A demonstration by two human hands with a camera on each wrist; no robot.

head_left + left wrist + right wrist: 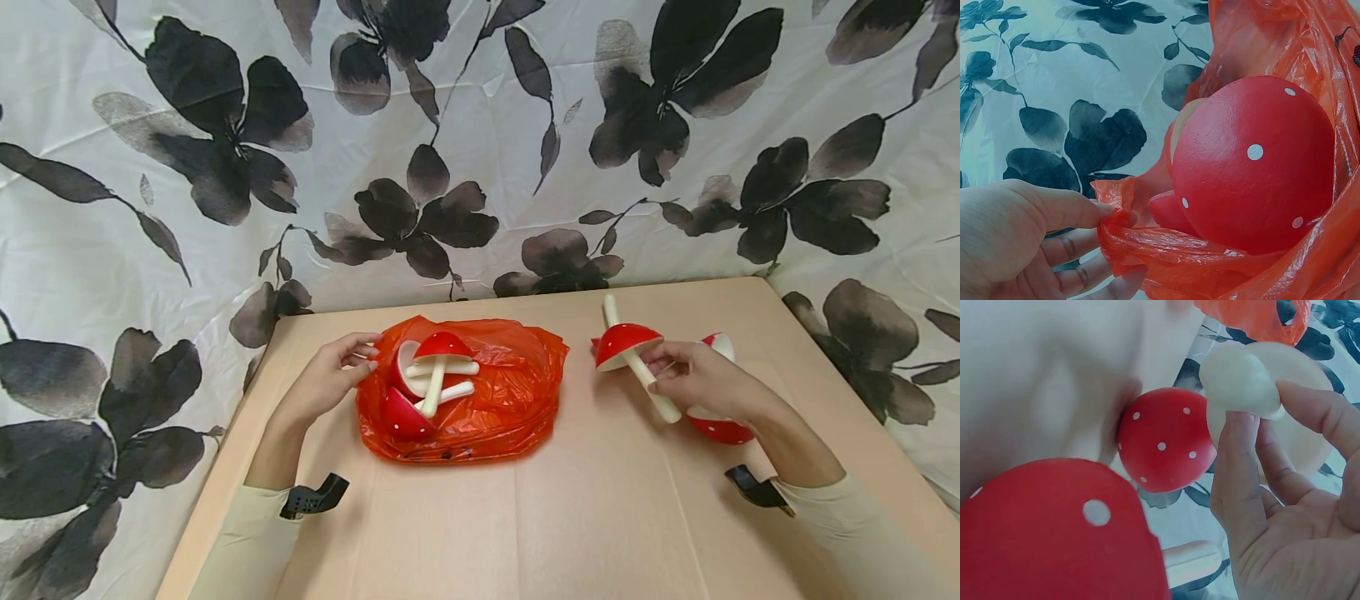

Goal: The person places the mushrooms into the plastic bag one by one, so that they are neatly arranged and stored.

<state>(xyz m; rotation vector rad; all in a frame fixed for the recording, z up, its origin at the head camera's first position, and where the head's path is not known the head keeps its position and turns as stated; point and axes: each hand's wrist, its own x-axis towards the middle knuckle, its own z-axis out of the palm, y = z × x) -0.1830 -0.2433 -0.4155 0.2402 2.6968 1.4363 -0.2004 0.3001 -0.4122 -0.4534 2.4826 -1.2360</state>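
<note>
In the head view, a red plastic bag (517, 392) is lying on the worktop (480, 533), with 3 mushrooms (442, 345) resting in its mouth. The left hand (326, 375) is touching the bag's left edge. The right hand (697, 379) is gripping 1 held mushroom (628, 342) by its stem, well apart from the bag's right side. Its long axis is slanting, the cap lying nearer the bag and the stem end pointing away. The bag is lying leftward of this hand, so the left hand is the nearer of the 2. Loose mushrooms (723, 431) are lying farther right of the bag.

In the left wrist view, thumb and finger are pinching the bag's rim, the other fingers staying loose.

In the right wrist view, thumb and fingertips are pinching the stem, the cap facing bagward.
</note>
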